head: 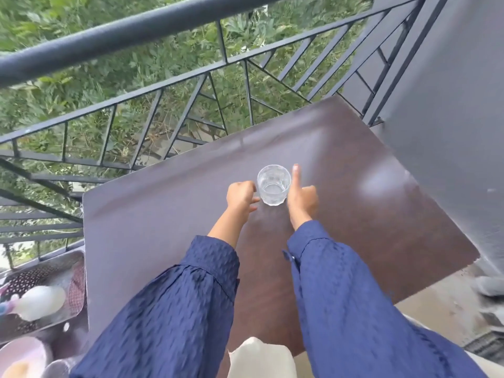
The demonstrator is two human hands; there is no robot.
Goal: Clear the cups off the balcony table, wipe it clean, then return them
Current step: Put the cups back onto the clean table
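Note:
A clear glass cup [273, 184] stands upright near the middle of the dark brown balcony table [152, 214]. My left hand [241, 196] is curled at the cup's left side, fingertips at or touching the glass. My right hand [301, 197] is at the cup's right side, thumb raised along the glass, other fingers folded. Both arms wear blue sleeves. Whether either hand truly grips the cup is unclear.
A black metal railing [163, 85] runs behind and left of the table, greenery beyond it. A grey wall [450, 105] stands at the right. At lower left, a patterned tray [54, 268] holds a white object, and a pale bowl [21, 356] sits nearby. A white cloth [261, 358] lies at the bottom edge.

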